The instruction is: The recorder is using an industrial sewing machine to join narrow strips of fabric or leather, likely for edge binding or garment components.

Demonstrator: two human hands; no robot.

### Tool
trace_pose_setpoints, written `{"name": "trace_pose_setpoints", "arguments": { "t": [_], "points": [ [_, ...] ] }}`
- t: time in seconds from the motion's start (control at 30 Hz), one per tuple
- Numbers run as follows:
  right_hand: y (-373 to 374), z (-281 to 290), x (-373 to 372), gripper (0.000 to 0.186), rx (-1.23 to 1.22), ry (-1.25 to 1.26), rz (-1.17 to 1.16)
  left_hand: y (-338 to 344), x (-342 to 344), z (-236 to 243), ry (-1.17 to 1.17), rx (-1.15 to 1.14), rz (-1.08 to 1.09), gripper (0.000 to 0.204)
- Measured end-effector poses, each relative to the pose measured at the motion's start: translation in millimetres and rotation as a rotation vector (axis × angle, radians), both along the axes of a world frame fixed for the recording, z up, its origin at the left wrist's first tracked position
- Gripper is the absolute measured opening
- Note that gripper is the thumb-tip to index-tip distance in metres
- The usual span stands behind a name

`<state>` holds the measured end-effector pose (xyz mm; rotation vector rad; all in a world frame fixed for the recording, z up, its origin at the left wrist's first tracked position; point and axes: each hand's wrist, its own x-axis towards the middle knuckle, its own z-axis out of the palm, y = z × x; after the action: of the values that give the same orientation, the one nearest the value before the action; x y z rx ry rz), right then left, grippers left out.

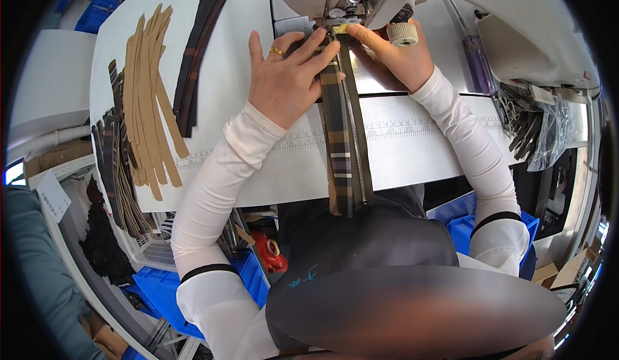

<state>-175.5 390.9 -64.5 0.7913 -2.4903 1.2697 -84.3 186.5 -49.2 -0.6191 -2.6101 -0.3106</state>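
Observation:
A zipper [352, 125] with metal teeth and dark tape runs lengthwise under the sewing machine's presser foot [340, 21], beside a brown plaid fabric strip [339, 150]. My left hand [284, 70], a ring on one finger, has its fingers spread; the index finger lies over the strip and a thumb tip shows past its right side, so the strip sits between them. On the right of the foot, my right hand [409, 56] stretches one digit to a small yellow piece [340, 29]. Its other fingers stand apart, partly hidden behind the machine's knob [403, 34].
Tan strips [148, 102] and dark plaid strips [198, 50] lie on the left of the white table [258, 183], which has a printed ruler. A purple-handled screwdriver [477, 63] lies right. Blue bins [164, 295] stand below the table edge.

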Motion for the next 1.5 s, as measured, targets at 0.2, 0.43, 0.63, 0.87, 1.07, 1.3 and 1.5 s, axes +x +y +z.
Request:
{"name": "trace_pose_setpoints", "arguments": {
  "t": [0.2, 0.43, 0.63, 0.87, 1.07, 1.3, 1.5],
  "points": [
    [0.1, 8.4, 3.3, 0.035, 0.141, 0.051, -0.011, -0.8, -2.3, 1.7, -0.011, 0.005, 0.006, 0.042],
    [1.9, 9.1, 2.9, 0.033, 0.172, 0.042, -0.009, -1.4, -4.9, -0.2, -0.005, 0.019, 0.011, 0.042],
    [0.1, 15.3, 5.3, 0.032, 0.145, -0.029, -0.031, -1.9, -5.3, -1.0, -0.009, 0.024, 0.011, 0.043],
    [3.3, 24.9, 12.4, 0.016, 0.184, -0.095, -0.01, -2.1, -5.8, -4.6, 0.043, -0.027, 0.025, 0.043],
    [9.1, 25.5, 21.3, 0.024, -0.001, -0.088, 0.006, 0.5, -3.1, 0.1, 0.075, -0.017, 0.008, 0.041],
    [12.2, 25.6, 22.1, 0.022, -0.007, -0.024, 0.021, -2.7, 0.3, 4.5, 0.086, -0.062, -0.021, 0.033],
    [17.2, 30.5, 37.9, 0.013, 0.001, -0.079, 0.063, -3.0, 2.0, 1.2, 0.116, -0.007, -0.057, 0.036]
  ]
}}
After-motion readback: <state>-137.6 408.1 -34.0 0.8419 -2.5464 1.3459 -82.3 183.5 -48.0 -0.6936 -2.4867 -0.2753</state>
